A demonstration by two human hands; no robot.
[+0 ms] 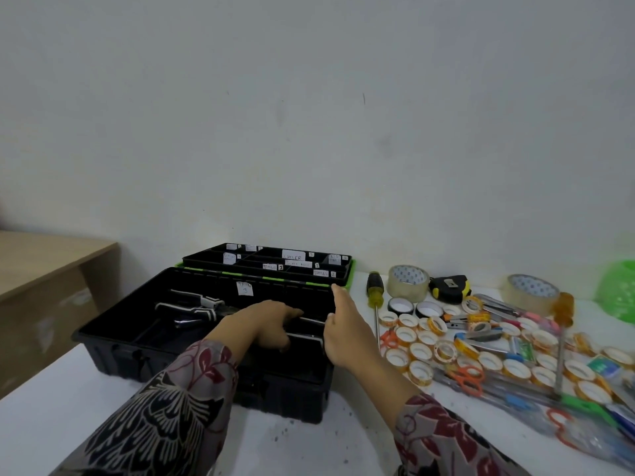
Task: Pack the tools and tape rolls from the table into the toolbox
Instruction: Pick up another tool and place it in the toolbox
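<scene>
The open black toolbox (113, 345) sat on the left half of the white tabletop (51, 407), with its green-edged lid tray (275, 266) lying flat behind it toward the back edge. The white labels on the tray were mostly too small to read.

Black-and-grey pliers (196, 307) lay inside the box, at its left rear. The left hand (271, 321) reached into the middle of the box, palm down, with its fingers bent over thin silver-edged pieces. The hand hid what those pieces were, and it could not be told whether it gripped them or only rested on them. The right hand (343, 331) was at the box's right end, empty, with its fingers straight and pointing away. Whether it touched the rim was unclear.

Unpacked things crowded the right half of the tabletop:
- many small tape rolls (405, 334)
- two large clear tape rolls (408, 281)
- a yellow-handled screwdriver (375, 288)
- an orange-handled screwdriver (563, 309)
- a tape measure (450, 286)
- orange scissors (467, 376)

Near the right edge the heap ran out of frame, its items overlapping and blurred. A green object (618, 290) at the back right corner was cut off.
</scene>
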